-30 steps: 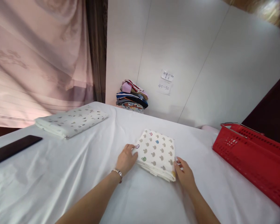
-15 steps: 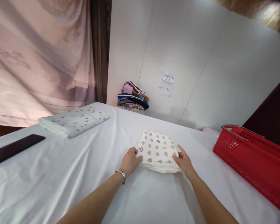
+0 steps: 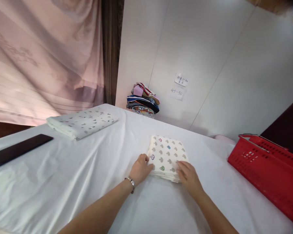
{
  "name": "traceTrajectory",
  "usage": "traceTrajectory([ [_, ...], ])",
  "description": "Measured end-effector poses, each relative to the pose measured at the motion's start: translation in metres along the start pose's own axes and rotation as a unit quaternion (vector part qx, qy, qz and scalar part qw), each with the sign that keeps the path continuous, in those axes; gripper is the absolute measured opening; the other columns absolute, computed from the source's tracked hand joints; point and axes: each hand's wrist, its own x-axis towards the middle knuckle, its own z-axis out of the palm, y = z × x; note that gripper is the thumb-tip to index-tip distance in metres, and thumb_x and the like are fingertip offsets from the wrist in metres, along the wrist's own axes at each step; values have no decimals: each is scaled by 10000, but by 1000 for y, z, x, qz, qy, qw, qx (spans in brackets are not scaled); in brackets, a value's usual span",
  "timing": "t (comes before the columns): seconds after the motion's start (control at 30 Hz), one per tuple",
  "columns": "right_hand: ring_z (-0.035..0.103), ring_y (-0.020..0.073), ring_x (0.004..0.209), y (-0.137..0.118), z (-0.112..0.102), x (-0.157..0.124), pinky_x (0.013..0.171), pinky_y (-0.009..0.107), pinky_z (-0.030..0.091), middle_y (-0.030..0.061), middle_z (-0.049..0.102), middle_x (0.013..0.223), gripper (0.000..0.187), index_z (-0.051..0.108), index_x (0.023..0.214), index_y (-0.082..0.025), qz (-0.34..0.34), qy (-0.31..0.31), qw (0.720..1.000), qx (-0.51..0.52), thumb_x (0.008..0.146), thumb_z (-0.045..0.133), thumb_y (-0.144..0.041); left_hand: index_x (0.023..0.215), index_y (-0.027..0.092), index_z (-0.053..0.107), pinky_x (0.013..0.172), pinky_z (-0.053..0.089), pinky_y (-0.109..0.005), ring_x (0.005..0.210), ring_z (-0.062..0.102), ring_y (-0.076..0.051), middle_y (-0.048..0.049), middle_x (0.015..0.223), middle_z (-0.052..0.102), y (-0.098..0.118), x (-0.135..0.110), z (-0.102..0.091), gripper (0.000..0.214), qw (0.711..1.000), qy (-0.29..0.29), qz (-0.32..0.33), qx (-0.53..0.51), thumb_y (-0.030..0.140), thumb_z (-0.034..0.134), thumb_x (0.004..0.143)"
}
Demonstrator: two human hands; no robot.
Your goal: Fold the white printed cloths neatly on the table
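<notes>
A folded white cloth (image 3: 168, 154) printed with grey mushrooms and a few coloured ones lies on the white-covered table in front of me. My left hand (image 3: 141, 169) pinches its left edge near the front corner, thumb on top and the other fingers at the side. On the front right corner rests my right hand (image 3: 190, 178), its fingers stretched out over the top layer. The layered front edge of the cloth shows between my two hands.
A second folded white cloth with dark spots (image 3: 84, 122) lies at the back left, near a flat black object (image 3: 20, 149). A red plastic basket (image 3: 266, 172) stands on the right. Behind the table is a stack of folded clothes (image 3: 143, 100) by the wall.
My right hand has moved from the cloth's right side onto its front right corner. The cloth now lies flatter and squarer. My left hand stays at the left edge.
</notes>
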Motion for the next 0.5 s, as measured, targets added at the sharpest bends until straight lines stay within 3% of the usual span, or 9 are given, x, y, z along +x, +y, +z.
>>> traceTrajectory([
  [0.17,549,194,912,-49,13,8,800,358,461,65,601,993,223,591,1037,-226,-115,-38,992,20,882,431,-223,824,201,444,630,396,-264,743,532,-147,-13,873,516,-3,-1,2,158,999,27,32,28,226,541,702],
  [0.33,530,187,827,-58,27,11,712,345,452,71,581,914,245,595,1034,-209,-137,-32,990,10,885,402,-184,1009,218,498,821,416,-334,968,491,-186,-48,1043,509,-7,-2,4,286,969,65,232,47,118,503,741],
  [0.4,522,181,804,-58,30,12,696,334,441,65,573,887,240,599,1031,-203,-139,-27,990,0,880,415,-182,991,225,543,847,401,-357,993,476,-195,-54,1050,521,-7,-2,3,237,954,52,290,62,131,503,778],
  [0.5,511,177,784,-59,32,11,685,326,426,60,564,867,233,601,1027,-197,-133,-27,991,-8,872,429,-176,901,231,601,837,387,-365,986,477,-208,-43,995,551,-6,-3,0,122,943,-4,320,91,245,586,781],
])
